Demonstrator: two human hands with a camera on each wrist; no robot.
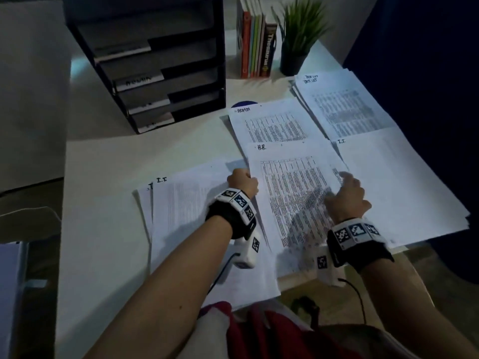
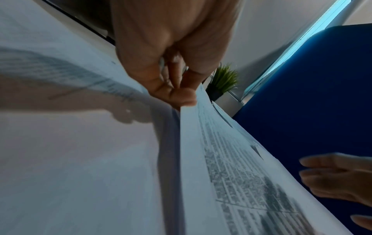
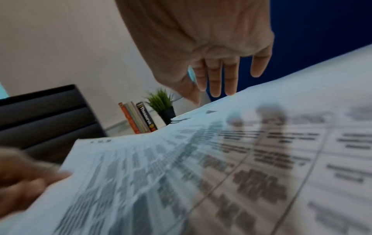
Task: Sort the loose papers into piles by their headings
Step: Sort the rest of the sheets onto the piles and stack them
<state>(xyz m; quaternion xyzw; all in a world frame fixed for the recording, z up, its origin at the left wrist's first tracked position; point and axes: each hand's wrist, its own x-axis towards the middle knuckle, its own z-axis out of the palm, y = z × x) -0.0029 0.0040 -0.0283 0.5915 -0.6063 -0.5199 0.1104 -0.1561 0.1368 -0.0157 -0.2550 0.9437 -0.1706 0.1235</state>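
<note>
A printed sheet headed "H.R." is lifted over the desk's middle. My left hand pinches its left edge between thumb and fingers, shown close up in the left wrist view. My right hand hovers open over the sheet's right side, fingers straight. Behind it lies an "ADMIN" pile, and an "I.T." pile sits to the right. Another pile lies at the back right, its heading too blurred to read. The loose stack on the left shows an "I.T." sheet on top.
A black letter tray with labelled shelves stands at the back left. Upright books and a potted plant stand behind the piles. A dark blue partition borders the desk on the right. The I.T. pile overhangs the desk's front right edge.
</note>
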